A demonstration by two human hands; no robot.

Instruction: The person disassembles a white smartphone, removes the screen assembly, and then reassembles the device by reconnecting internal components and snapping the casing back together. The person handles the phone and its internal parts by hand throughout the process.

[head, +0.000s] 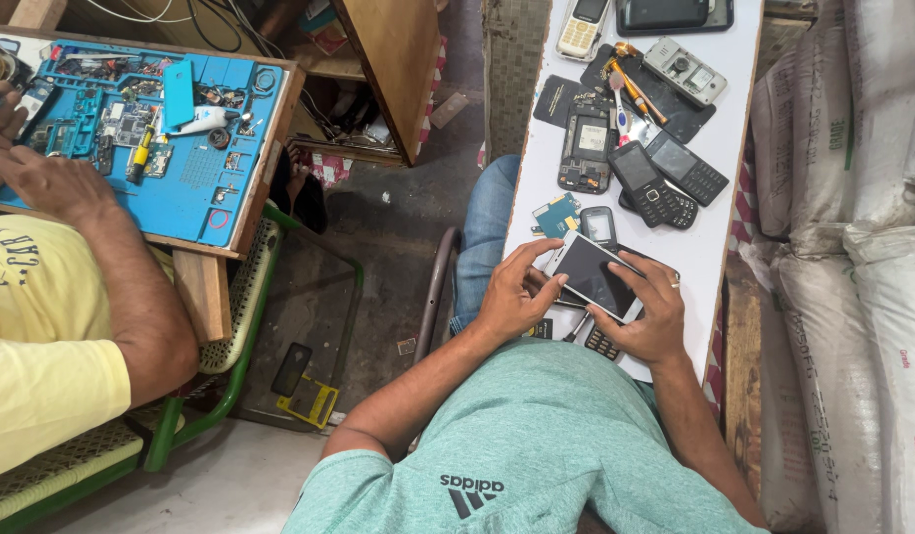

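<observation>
**Both hands on a white smartphone over a cluttered repair board**

The narrow white board [720, 247] runs away from the wearer, its left long edge over the knee in jeans [485, 232], its right edge hard against stacked woven sacks [853, 297] — no room to swing out on that side. To the left, across a gap of dark floor, a co-worker in a yellow shirt [42, 346] works with a hand [52, 183] on a blue repair mat [195, 183]; that hand is not the wearer's.

Step in hand, as I judge it: inspecting or prising at the white smartphone [596, 275], held tilted just above the near end of the board. The left hand [512, 297] curls round its left edge, thumb lying along the rim. The right hand [653, 309], ring on one finger, clamps the lower right corner, thumb pressed on the glass. Both closed on the phone, neither spread.

A next move calls for a firm grip and small motions — loose parts lie close: a small dark phone [598, 225] just beyond, a keypad piece [604, 344] partly under the right hand, two black keypad phones [665, 183] and an opened phone back [586, 148] farther up. Bare board shows mainly along the right strip.
</observation>
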